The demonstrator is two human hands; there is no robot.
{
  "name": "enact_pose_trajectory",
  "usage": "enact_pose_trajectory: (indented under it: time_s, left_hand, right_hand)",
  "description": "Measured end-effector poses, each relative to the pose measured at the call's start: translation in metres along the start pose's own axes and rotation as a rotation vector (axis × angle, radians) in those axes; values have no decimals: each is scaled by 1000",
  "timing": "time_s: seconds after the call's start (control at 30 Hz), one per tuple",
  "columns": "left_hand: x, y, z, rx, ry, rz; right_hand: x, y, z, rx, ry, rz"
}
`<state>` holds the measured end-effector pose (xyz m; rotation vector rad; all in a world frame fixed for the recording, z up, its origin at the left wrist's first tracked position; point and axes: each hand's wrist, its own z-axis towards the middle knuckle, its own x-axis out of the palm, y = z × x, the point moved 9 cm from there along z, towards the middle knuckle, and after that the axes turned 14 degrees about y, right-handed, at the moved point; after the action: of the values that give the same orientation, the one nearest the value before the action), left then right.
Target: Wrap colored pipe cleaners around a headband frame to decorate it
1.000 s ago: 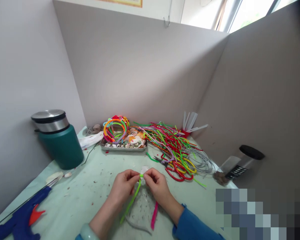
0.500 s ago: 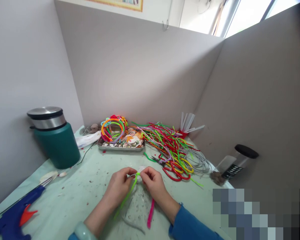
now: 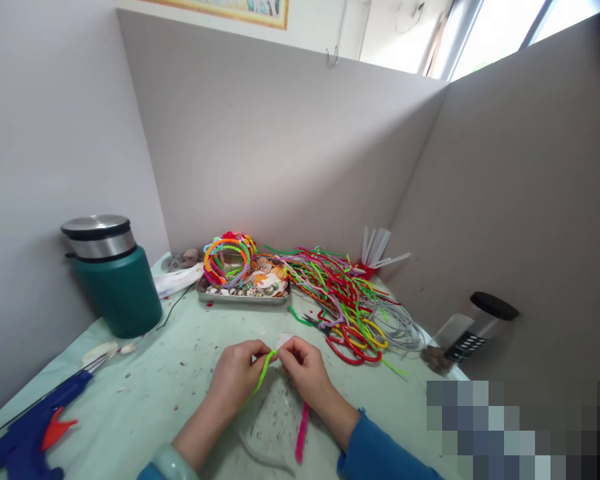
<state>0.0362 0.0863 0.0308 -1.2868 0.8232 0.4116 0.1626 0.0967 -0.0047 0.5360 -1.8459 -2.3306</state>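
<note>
Green pipe cleaner (image 3: 263, 369) got bent: hung long & straight twd near-left before, then curved short over left hand (image 3: 235, 379). Right hand (image 3: 304, 371) w/ its grip shifted slightly left.

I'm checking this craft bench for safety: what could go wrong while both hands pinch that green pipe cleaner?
The green pipe cleaner is pinched at its tip between the left hand and right hand; its wire end might prick a fingertip. The pink pipe cleaner lies beside the right wrist, so the blue sleeve could sweep it off the table.
</note>
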Motion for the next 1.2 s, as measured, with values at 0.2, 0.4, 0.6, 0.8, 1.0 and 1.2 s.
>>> enact_pose_trajectory:
  time_s: [0.2,0.4,0.6,0.8,1.0,1.2]
  left_hand:
    - [13,24,4,-175,127,-380]
    - [28,39,-1,-314,151,-612]
    - [27,36,3,-263,120,-588]
    - [37,30,-3,-314,219,-896]
    - [44,28,-5,-324,285,-959]
    - [3,21,-1,-157,-51,-314]
  right_hand:
    - [4,7,-1,-19,23,-80]
    - [4,40,-8,-156,15,-356]
    - [10,68,-17,-308,66,-564]
    - [6,43,-8,-179,80,-331]
    - [6,39,-5,-152,106,-262]
    - [-1,24,-2,-71,5,-245]
